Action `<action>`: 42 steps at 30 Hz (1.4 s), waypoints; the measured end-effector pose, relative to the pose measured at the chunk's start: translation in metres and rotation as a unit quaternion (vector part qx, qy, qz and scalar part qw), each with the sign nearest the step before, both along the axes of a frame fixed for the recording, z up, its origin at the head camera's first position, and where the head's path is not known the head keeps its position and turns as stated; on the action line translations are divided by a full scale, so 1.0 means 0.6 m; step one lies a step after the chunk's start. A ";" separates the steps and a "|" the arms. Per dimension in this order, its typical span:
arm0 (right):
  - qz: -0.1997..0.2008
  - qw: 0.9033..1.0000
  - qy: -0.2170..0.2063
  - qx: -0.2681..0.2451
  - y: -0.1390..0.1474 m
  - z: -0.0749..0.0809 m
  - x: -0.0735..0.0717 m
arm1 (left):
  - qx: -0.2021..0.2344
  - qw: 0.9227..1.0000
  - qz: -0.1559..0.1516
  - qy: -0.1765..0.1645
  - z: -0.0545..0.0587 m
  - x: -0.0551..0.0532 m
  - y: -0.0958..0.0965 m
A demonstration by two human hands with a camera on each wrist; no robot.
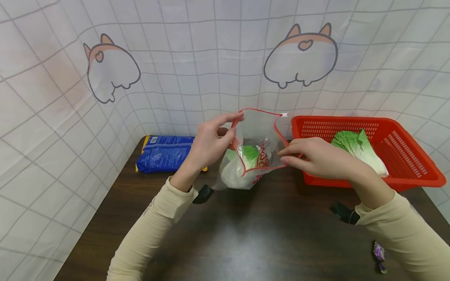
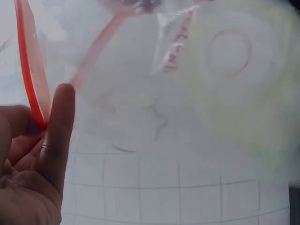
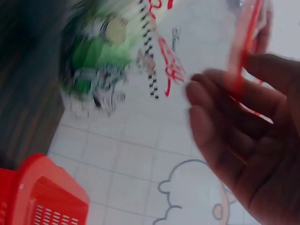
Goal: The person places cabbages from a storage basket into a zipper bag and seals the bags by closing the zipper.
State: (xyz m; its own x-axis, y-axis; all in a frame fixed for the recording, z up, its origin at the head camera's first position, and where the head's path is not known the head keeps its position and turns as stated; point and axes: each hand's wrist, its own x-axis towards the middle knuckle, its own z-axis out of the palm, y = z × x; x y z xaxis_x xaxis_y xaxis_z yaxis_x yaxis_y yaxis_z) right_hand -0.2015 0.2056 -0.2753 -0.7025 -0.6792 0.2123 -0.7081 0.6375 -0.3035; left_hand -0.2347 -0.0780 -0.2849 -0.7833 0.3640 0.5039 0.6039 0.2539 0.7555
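Note:
A clear zip bag (image 1: 263, 160) with a red seal strip and red lettering stands with its mouth spread wide. Inside it lies cabbage (image 1: 250, 154), green at the top and pale below. The left hand (image 1: 210, 139) pinches the bag's left rim between thumb and fingers. On the opposite side, the right hand (image 1: 318, 158) pinches the right rim. In the left wrist view the red seal strip (image 2: 29, 70) runs down to the pinching fingers. The right wrist view shows cartoon print and green leaf through the plastic, with the red strip (image 3: 241, 51) held at the thumb.
A red plastic basket (image 1: 430, 175) at the right holds a cabbage leaf (image 1: 367, 156). Behind the left hand lies a blue and yellow packet (image 1: 165, 154). A small purple wrapped item (image 1: 379, 251) rests near the right forearm. A white grid-patterned sheet (image 1: 211, 58) hangs behind the table.

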 end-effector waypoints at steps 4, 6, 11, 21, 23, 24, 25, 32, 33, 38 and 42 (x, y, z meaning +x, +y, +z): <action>-0.034 0.995 0.051 -0.082 0.004 0.016 0.001 | -0.036 0.999 0.011 0.027 0.002 0.012 -0.006; -0.038 0.990 0.050 -0.128 0.003 0.024 0.002 | -0.043 0.999 0.020 0.026 0.005 0.020 -0.007; -0.023 0.977 0.024 -0.212 -0.012 0.031 0.003 | -0.068 0.997 0.025 -0.024 0.012 0.034 -0.007; -0.008 0.972 0.077 -0.223 -0.037 0.022 -0.012 | -0.110 0.982 -0.045 -0.149 0.016 0.022 -0.019; -0.021 0.967 0.108 -0.231 -0.039 0.021 -0.017 | -0.112 0.991 -0.021 -0.069 0.014 0.018 -0.018; -0.026 0.963 0.127 -0.238 -0.039 0.020 -0.020 | -0.115 0.993 -0.002 -0.008 0.012 0.016 -0.018; -0.032 0.958 0.149 -0.244 -0.040 0.018 -0.022 | -0.115 0.992 0.016 0.054 0.009 0.013 -0.017; -0.111 0.959 0.101 -0.240 -0.032 -0.067 -0.030 | -0.161 0.916 0.133 0.343 -0.052 0.000 -0.007; -0.127 0.965 0.059 -0.224 -0.031 -0.087 -0.031 | -0.182 0.911 0.137 0.343 -0.067 -0.001 -0.004; -0.195 0.964 -0.094 -0.157 -0.020 -0.164 -0.040 | -0.239 0.921 0.128 0.279 -0.128 -0.007 0.011; -0.217 0.959 -0.093 -0.157 -0.018 -0.185 -0.045 | -0.209 0.938 0.120 0.251 -0.141 -0.010 0.024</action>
State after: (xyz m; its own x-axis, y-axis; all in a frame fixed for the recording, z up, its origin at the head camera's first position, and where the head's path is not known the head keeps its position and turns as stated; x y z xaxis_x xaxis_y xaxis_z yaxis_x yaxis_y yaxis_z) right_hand -0.2285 0.1948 -0.3865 -0.9499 -0.2380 0.2027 -0.3126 0.7167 -0.6234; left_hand -0.2406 -0.0638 -0.3695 -0.5706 0.4555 0.6833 0.7447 0.6377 0.1967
